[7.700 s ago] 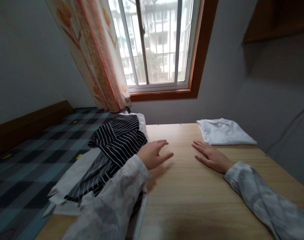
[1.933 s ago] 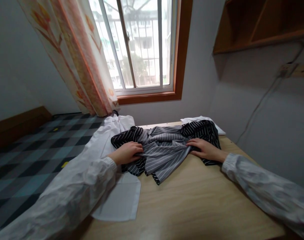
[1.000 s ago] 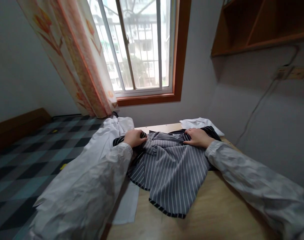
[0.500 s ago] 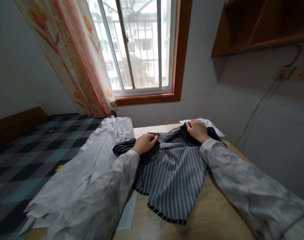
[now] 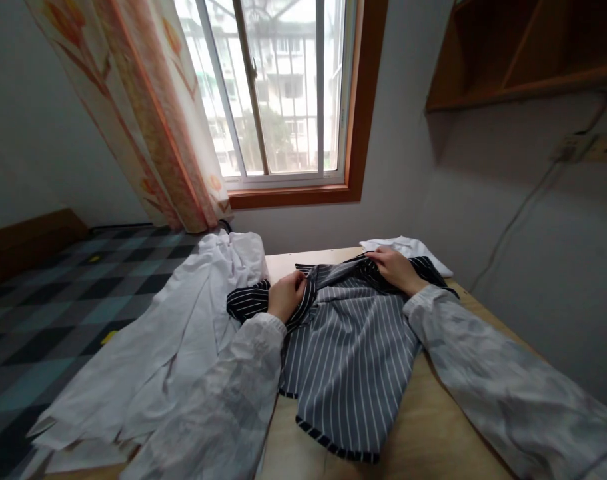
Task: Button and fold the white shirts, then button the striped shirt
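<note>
A dark shirt with white pinstripes (image 5: 356,363) lies spread on the wooden table (image 5: 433,427), its grey inner side facing up and its hem toward me. My left hand (image 5: 287,295) is closed on the bunched cloth at the shirt's upper left, beside a sleeve. At the upper right, my right hand (image 5: 392,268) pinches the far edge of the same shirt between thumb and fingers. Between the two hands the far edge is lifted into a loose fold. Long pale sleeves cover both my forearms.
White garments (image 5: 183,333) are heaped left of the shirt, near a checked bed (image 5: 43,333). Another folded white garment (image 5: 408,247) lies at the table's far right corner. Beyond are a window (image 5: 283,100), a curtain (image 5: 158,133), a wall shelf (image 5: 513,93) and a hanging cord (image 5: 513,213).
My left hand has turned and closed more tightly on the cloth. My right hand has shifted its hold along the far edge, and the hem has slid slightly toward me.
</note>
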Motion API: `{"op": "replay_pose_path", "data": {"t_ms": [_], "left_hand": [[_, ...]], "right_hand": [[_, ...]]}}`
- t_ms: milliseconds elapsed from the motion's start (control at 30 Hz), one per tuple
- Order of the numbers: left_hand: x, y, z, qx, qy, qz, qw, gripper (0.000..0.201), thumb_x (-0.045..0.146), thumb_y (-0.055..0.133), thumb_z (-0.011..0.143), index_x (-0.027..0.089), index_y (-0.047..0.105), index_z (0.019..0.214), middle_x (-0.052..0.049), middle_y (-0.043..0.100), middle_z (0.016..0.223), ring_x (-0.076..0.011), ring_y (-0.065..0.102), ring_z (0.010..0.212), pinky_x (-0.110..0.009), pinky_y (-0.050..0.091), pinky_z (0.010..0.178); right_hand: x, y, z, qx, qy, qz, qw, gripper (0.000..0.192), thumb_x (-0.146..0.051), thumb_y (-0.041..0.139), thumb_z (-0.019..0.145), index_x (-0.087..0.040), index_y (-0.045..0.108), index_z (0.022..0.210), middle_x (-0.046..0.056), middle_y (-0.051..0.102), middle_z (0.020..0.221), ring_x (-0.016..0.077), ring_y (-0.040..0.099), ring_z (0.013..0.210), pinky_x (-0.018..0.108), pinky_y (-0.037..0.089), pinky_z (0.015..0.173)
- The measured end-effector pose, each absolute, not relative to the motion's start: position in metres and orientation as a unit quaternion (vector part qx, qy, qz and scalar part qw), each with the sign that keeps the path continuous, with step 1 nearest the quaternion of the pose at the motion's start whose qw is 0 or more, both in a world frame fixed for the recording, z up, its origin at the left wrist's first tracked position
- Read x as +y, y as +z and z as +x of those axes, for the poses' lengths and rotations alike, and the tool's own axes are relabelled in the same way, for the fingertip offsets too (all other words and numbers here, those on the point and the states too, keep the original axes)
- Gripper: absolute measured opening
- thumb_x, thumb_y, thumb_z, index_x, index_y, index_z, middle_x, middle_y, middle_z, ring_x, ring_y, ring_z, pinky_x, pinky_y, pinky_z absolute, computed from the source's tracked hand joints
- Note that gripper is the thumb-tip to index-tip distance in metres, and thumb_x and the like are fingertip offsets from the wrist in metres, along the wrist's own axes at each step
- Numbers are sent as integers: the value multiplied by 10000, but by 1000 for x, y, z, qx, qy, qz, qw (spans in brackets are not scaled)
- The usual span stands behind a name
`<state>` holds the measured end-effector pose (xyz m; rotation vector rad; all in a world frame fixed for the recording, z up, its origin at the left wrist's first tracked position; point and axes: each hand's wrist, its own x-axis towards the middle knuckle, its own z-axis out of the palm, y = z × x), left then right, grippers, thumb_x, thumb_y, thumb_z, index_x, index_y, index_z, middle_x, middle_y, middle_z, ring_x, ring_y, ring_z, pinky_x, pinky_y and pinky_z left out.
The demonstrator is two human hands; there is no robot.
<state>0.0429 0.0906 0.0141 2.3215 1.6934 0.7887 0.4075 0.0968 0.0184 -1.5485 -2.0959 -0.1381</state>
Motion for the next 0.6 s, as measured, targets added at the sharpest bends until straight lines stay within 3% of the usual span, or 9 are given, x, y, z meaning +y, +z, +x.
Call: {"op": "replay_pose_path", "data": {"t_ms": [167,333,400,533,600], "left_hand": [[85,14,43,533,380,754,65,296,397,509,1121,257,764,1177,-61,818,1218,-237,752,1099,-323,520,928],[83,17,43,568,384,726,59,370,552,609,1064,238,743,922,-45,801,968,-223,731,924,-316,505,830],[84,16,43,587,367,718,61,329,526,679,1019,235,698,867,-38,780,917,-219,718,895,-311,491,802],[90,13,43,622,319,711,81,109,325,726,954,246,664,996,-37,797,1004,-229,738,970,-303,474,785],[92,12,43,644,294,700,98,219,320,730,944,251,654,1137,-45,813,1019,-246,756,991,-310,472,775]], "right_hand": [[95,33,416,-759,-54,-562,325,410,-212,464,1048,-219,758,1334,132,714,1219,297,691,1107,405,522,1040],[88,47,429,-795,-22,-503,338,514,-162,592,820,-218,678,1324,111,659,1220,284,658,1113,406,537,1044],[86,51,434,-798,-9,-494,344,576,-167,635,747,-229,647,1319,100,647,1228,278,643,1126,402,535,1054],[88,56,434,-805,4,-491,333,490,-208,717,719,-221,671,1207,88,644,1186,270,641,1093,383,537,1028],[92,58,427,-811,10,-494,315,307,-230,728,760,-217,710,1066,81,656,1111,259,650,1012,372,540,973]]}}
